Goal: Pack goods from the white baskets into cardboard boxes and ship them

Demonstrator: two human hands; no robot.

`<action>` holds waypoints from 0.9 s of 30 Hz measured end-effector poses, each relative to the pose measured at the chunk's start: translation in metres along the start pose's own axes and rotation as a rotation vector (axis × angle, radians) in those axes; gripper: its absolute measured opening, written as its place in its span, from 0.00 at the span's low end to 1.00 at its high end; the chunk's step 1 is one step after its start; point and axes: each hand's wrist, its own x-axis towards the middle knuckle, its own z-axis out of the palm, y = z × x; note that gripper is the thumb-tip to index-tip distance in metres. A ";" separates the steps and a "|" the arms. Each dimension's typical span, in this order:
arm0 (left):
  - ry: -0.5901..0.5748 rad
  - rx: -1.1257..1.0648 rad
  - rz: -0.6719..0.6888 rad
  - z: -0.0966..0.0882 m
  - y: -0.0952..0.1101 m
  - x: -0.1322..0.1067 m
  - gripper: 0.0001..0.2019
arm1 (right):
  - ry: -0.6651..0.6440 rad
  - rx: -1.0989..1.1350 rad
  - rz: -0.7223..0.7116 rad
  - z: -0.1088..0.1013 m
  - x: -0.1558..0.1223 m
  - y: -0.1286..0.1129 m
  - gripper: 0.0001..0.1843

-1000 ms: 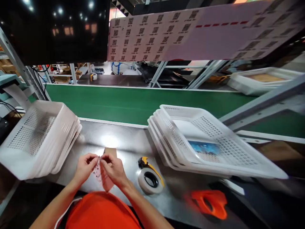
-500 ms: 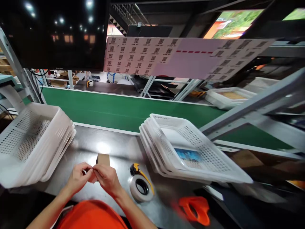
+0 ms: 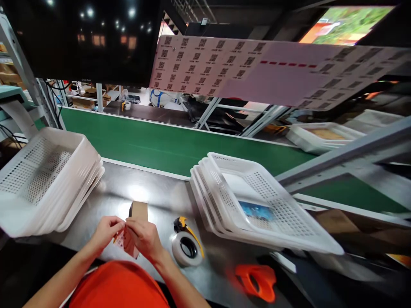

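White baskets [image 3: 289, 226] were nested at right, presumably saving space; tape dispenser [image 3: 178, 251] was laid beside the right hand [image 3: 147, 240], likely for reach; brown box [image 3: 140, 211] was set just beyond. Pinkish packet [image 3: 129, 244], suspended between both hands, was pinched high by right hand and left hand [image 3: 104, 234], evidently for control; its long axis seemingly pointed downward.

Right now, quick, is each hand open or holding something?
Left hand: closed, fingertips pinching a pink printed slip.
Right hand: closed, pinching the same pink printed slip.

Box [image 3: 140, 210] left of tape dispenser [image 3: 187, 235], both between basket stacks [image 3: 81, 169].
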 end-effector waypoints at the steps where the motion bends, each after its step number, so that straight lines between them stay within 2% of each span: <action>1: -0.015 -0.030 -0.018 -0.001 0.000 -0.001 0.29 | -0.006 0.013 0.010 0.000 -0.001 0.001 0.14; 4: -0.097 -0.094 -0.055 -0.005 -0.002 -0.003 0.30 | -0.049 0.083 0.041 -0.001 -0.005 0.005 0.10; 6: -0.169 -0.096 -0.082 -0.008 -0.003 -0.004 0.29 | -0.123 0.141 0.049 -0.005 -0.006 0.008 0.09; 10: -0.258 -0.103 -0.178 -0.006 -0.008 -0.006 0.23 | -0.287 0.151 -0.022 -0.017 -0.007 0.010 0.09; 15: -0.207 -0.035 -0.252 0.001 -0.024 -0.005 0.10 | -0.332 0.162 -0.155 -0.036 -0.016 -0.004 0.10; 17: -0.146 0.062 -0.266 -0.008 -0.036 -0.002 0.08 | -0.275 0.286 -0.106 -0.043 -0.028 -0.011 0.11; 19: -0.066 0.242 -0.252 -0.025 -0.050 0.000 0.06 | -0.100 0.447 0.085 -0.045 -0.042 -0.011 0.08; 21: 0.018 0.484 -0.228 -0.046 -0.064 -0.001 0.06 | 0.142 0.549 0.384 -0.038 -0.053 0.000 0.03; 23: 0.065 0.724 -0.228 -0.063 -0.075 -0.005 0.06 | 0.338 0.576 0.718 -0.024 -0.055 0.025 0.09; 25: 0.046 0.911 -0.267 -0.074 -0.081 -0.010 0.06 | 0.421 0.574 0.960 -0.006 -0.049 0.060 0.19; 27: -0.004 1.046 -0.310 -0.077 -0.083 -0.014 0.07 | 0.421 0.578 1.074 0.011 -0.040 0.098 0.25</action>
